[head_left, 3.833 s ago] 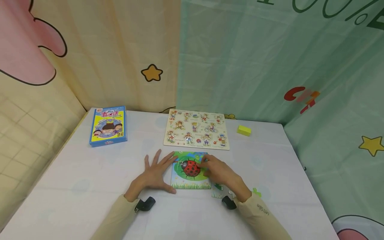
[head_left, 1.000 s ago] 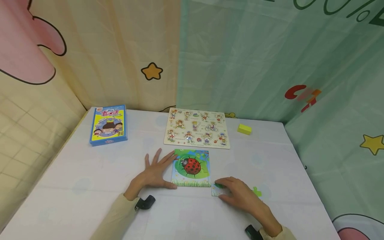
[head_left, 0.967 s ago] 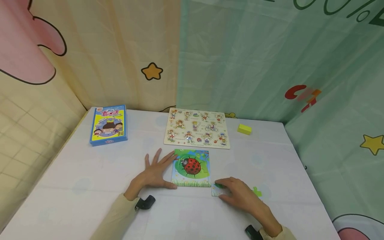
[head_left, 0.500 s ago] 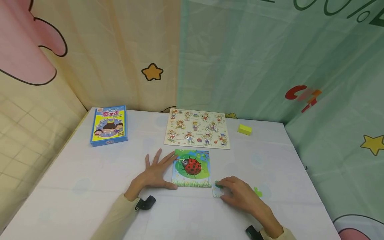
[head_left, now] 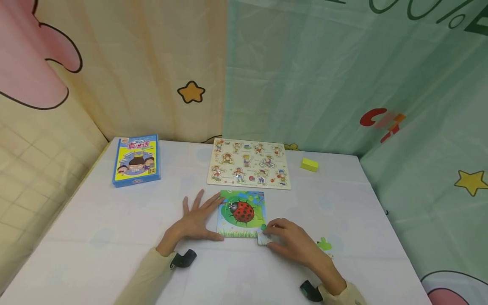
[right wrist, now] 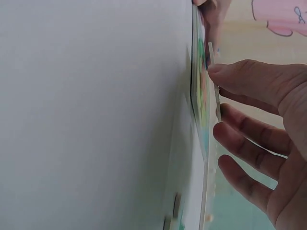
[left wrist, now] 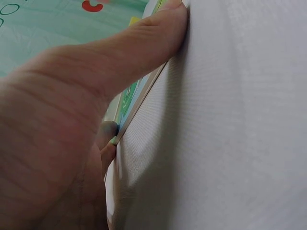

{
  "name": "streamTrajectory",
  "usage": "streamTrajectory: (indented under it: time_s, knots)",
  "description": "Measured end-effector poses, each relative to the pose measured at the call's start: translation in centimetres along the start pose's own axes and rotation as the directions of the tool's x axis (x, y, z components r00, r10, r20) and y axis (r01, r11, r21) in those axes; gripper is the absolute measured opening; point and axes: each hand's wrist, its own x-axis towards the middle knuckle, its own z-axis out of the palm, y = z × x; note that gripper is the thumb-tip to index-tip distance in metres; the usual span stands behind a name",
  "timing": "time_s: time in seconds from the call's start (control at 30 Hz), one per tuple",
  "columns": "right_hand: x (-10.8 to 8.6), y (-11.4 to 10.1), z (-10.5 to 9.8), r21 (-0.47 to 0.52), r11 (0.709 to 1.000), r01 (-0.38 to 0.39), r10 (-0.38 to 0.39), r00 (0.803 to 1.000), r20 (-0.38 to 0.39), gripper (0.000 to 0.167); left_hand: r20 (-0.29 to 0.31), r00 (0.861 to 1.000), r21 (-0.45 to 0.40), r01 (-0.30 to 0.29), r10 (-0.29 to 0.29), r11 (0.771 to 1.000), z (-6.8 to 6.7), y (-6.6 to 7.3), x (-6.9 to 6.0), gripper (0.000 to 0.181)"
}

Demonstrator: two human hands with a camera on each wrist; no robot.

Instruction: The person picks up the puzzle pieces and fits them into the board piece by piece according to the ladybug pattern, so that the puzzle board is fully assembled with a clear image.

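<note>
White table (head_left: 236, 275): ladybird puzzle (head_left: 242, 214) flat near centre. Left hand (head_left: 193, 221): fingers spread, touching puzzle's left edge. Right hand (head_left: 291, 241): thumb and fingers pinching small piece (head_left: 262, 239), raised at puzzle's lower right corner.

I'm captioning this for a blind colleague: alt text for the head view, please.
A right hand pinches a puzzle piece over the lower right corner of a ladybug puzzle, while the left hand lies spread at its left edge. Farther back on the white table lie a blue-edged box, a picture board and a yellow block.
</note>
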Motion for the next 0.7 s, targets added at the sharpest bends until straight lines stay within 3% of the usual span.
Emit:
streamTrajectory:
  time_s: [0.4, 0.7]
  knots:
    - [4.7, -3.0, 1.2, 0.025, 0.996, 0.088, -0.088, 0.996, 0.027, 0.027, -0.012, 1.000, 0.024, -0.011, 0.012, 1.000, 0.0, 0.3, 0.1, 0.114]
    - [7.3, -4.6, 2.8, -0.011, 0.995, 0.102, -0.102, 0.994, 0.037, 0.025, -0.023, 1.000, 0.026, -0.009, 0.010, 1.000, 0.1, 0.1, 0.1, 0.115]
